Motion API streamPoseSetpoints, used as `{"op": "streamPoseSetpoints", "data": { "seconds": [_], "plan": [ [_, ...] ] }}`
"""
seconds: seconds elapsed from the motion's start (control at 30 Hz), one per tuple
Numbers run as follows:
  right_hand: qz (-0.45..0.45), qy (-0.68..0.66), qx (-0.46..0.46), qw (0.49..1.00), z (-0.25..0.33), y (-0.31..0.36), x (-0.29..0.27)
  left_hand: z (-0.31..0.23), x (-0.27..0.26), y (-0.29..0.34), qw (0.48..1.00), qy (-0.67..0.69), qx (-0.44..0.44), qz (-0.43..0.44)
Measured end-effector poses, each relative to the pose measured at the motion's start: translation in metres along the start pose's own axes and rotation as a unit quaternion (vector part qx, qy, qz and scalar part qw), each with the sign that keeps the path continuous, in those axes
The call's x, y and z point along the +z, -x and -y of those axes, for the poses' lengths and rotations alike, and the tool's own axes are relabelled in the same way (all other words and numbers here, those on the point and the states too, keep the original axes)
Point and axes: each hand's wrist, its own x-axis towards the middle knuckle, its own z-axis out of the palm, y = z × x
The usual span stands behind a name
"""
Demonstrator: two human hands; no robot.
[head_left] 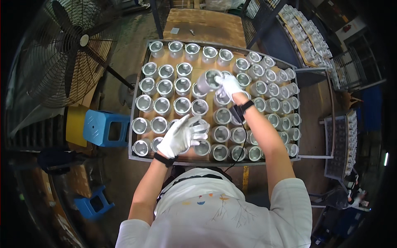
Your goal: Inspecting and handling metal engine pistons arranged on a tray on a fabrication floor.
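Note:
My right hand (229,86), in a white glove, grips the rim of a silver metal cylinder (206,82). This cup-like part has an open top and small side lugs, and it is tilted above the rows in the middle of the cart. My left hand (181,135), also gloved, is open with fingers spread over the near rows and partly hides several cylinders below it. Many similar metal cylinders (164,87) stand upright in rows on the brown board (200,66) of the cart. Whether the left fingers touch any of them I cannot tell.
A raised metal edge (135,105) borders the cart. To the left stand a large caged fan (84,40) and a blue plastic stool (99,127). A wooden board (202,27) lies beyond the cart. More parts fill racks (306,37) at the right.

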Motion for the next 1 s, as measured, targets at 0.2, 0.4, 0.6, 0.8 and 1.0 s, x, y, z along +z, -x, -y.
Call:
{"op": "streamPoseSetpoints", "data": {
  "seconds": [0.2, 0.4, 0.6, 0.8, 1.0],
  "plan": [
    [-0.125, 0.215, -0.046, 0.967, -0.078, -0.148, -0.044, 0.008, -0.012, 0.036, 0.992, -0.020, 0.054, -0.114],
    [-0.156, 0.356, 0.026, 0.921, -0.107, -0.197, -0.015, 0.024, -0.022, 0.080, 0.975, 0.018, 0.140, -0.171],
    [-0.148, 0.462, 0.026, 0.874, -0.102, -0.180, 0.005, 0.032, -0.035, 0.088, 0.969, 0.021, 0.124, -0.213],
    [-0.140, 0.551, -0.172, 0.805, -0.081, -0.118, 0.013, 0.028, -0.043, 0.075, 0.976, 0.040, 0.112, -0.181],
    [-0.004, 0.646, -0.201, 0.737, -0.057, -0.037, 0.071, 0.025, -0.041, 0.062, 0.982, 0.003, 0.078, -0.174]
  ]
}}
